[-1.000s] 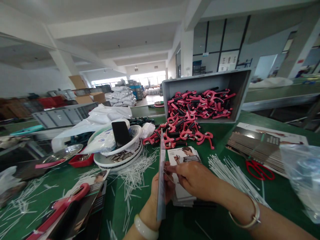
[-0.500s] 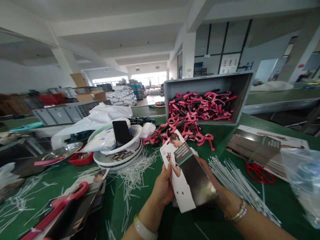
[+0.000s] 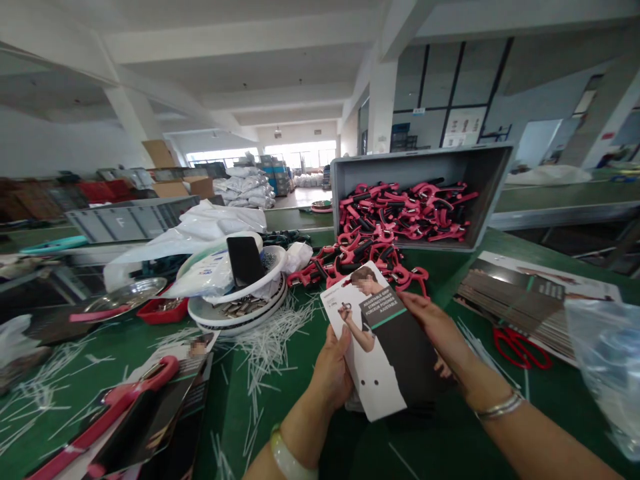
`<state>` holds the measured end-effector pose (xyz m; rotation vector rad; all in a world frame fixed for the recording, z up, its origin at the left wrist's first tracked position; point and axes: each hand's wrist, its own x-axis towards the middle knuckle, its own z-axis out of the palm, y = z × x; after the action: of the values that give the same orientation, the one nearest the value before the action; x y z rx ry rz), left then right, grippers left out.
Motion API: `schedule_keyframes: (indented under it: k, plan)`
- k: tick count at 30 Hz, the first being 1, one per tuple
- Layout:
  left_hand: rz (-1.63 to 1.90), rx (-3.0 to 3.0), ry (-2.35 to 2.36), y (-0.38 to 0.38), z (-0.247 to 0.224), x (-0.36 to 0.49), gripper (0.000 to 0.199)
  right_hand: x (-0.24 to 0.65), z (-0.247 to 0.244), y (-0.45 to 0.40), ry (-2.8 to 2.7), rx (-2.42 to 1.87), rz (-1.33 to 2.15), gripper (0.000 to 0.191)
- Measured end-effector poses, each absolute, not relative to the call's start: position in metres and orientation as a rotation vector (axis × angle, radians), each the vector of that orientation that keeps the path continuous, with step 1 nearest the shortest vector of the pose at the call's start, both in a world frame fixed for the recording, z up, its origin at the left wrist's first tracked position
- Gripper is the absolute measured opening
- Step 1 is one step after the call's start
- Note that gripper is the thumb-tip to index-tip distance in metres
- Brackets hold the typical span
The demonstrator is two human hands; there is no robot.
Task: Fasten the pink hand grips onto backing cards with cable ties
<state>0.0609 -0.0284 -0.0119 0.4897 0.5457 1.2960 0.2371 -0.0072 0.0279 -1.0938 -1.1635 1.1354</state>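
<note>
A printed card [image 3: 385, 340], white on its left and dark on its right with a green stripe, is tilted up in front of me. My left hand [image 3: 333, 370] grips its left edge, thumb on the front face. At the card's upper right edge, my right hand [image 3: 435, 327] touches it with fingers extended and lying together; the fingertips rest near the printed text. Part of a pale item shows under the card's lower left. Behind the card lies a heap of pink and black hand grips [image 3: 370, 257].
A grey crate [image 3: 423, 157] on its side holds more grips. White zip ties [image 3: 270, 347] lie left of centre. Stacked bowls [image 3: 235, 320] hold metal parts and a phone [image 3: 245, 261]. Red scissors [image 3: 523, 348] and a card stack [image 3: 515, 300] lie right.
My right hand has moved up and right along the card's edge, its fingers now showing. The card has turned to face me more and shifted slightly right.
</note>
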Motion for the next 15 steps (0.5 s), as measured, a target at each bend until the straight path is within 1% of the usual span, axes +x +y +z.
schedule_keyframes:
  k: [2, 3, 5, 7, 9, 10, 12, 15]
  plan:
    - [1.302, 0.499, 0.571, -0.027, -0.012, 0.061, 0.056, 0.242, 0.043, -0.013, -1.275, -1.160, 0.767, 0.035]
    - [1.302, 0.509, 0.577, -0.027, -0.012, 0.061, 0.056, 0.241, 0.051, -0.018, -1.431, -1.197, 0.540, 0.033]
    - [1.298, 0.533, 0.572, -0.027, -0.012, 0.062, 0.053, 0.235, 0.064, -0.028, -1.909, -1.234, 0.170, 0.026]
    - [1.289, 0.552, 0.573, -0.027, -0.013, 0.062, 0.051, 0.223, 0.068, -0.036, -2.295, -1.269, -0.051, 0.019]
    - [1.273, 0.582, 0.595, -0.028, -0.014, 0.063, 0.049, 0.212, 0.063, -0.038, -2.483, -1.343, -0.136, 0.018]
    - [1.266, 0.605, 0.605, -0.028, -0.015, 0.062, 0.048, 0.208, 0.058, -0.038, -2.521, -1.383, -0.144, 0.020]
    - [1.263, 0.653, 0.620, -0.029, -0.017, 0.062, 0.045, 0.204, 0.047, -0.034, -2.536, -1.426, -0.128, 0.024]
    - [1.260, 0.694, 0.646, -0.028, -0.019, 0.062, 0.043, 0.208, 0.033, -0.026, -2.544, -1.389, -0.112, 0.021]
